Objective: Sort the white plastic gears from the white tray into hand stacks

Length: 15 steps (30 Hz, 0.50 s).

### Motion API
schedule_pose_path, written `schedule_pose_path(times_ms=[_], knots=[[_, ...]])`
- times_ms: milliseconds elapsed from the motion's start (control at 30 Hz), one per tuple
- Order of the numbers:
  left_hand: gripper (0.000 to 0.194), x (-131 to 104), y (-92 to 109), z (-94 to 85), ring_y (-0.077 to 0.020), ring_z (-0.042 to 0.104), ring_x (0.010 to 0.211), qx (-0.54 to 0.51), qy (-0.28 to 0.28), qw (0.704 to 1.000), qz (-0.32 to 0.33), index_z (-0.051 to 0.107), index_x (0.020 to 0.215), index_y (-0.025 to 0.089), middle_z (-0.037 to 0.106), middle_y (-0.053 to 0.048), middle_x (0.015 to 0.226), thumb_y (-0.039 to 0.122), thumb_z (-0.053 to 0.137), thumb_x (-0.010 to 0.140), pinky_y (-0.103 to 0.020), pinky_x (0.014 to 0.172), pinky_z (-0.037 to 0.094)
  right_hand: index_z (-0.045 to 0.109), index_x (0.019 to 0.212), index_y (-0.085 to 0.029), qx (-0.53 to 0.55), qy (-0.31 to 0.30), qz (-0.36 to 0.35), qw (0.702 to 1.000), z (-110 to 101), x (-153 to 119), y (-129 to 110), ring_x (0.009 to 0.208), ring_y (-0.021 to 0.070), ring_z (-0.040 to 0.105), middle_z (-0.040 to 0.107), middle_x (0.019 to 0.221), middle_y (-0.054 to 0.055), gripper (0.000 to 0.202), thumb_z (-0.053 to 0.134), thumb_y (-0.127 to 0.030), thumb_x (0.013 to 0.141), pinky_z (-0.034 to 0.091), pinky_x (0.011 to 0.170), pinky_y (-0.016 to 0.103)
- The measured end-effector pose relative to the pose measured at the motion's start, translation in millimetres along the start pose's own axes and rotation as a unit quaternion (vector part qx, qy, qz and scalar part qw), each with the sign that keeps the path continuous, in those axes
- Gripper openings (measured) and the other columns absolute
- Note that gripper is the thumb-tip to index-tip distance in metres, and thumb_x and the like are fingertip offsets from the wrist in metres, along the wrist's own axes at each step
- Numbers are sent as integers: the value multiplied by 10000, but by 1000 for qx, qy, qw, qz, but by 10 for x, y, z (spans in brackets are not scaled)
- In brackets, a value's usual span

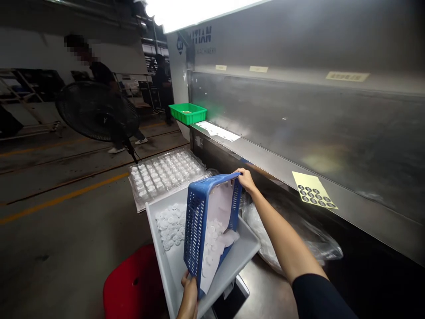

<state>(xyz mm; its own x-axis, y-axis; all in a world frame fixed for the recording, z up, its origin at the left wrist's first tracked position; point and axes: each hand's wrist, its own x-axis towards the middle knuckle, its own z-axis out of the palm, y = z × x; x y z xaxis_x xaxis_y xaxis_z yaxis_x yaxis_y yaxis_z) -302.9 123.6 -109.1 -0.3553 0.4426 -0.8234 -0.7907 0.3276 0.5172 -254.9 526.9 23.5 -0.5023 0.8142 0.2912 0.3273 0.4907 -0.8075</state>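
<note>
A blue slotted plastic basket (194,226) is tilted up on its side over a light grey tub (229,279). My right hand (246,180) grips its upper far corner, and my left hand (188,290) holds its lower near edge. White paper (221,206) lines the inside of the basket. Small white round parts (212,237) lie on that lining, near its lower side. More white parts (171,223) rest in a heap in the tub, left of the basket.
Beyond the tub sits a clear tray (166,170) of white parts. A red stool (134,283) stands at left, a black fan (98,113) behind. Clear plastic bags (299,235) lie at right. The machine ledge holds a green bin (188,114) and a sticker sheet (314,190). People walk beyond.
</note>
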Motion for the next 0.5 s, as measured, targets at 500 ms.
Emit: schedule_pose_path(times_ms=[500], knots=[[422, 143, 32, 11, -274, 522, 1218, 88, 121, 988, 46, 525, 1283, 244, 500, -86, 1388, 372, 595, 887, -487, 980, 477, 597, 1141, -166, 133, -6, 89, 987, 1, -3, 267, 888, 169, 636, 629, 1099, 62, 283, 583, -374, 951, 560, 764, 353]])
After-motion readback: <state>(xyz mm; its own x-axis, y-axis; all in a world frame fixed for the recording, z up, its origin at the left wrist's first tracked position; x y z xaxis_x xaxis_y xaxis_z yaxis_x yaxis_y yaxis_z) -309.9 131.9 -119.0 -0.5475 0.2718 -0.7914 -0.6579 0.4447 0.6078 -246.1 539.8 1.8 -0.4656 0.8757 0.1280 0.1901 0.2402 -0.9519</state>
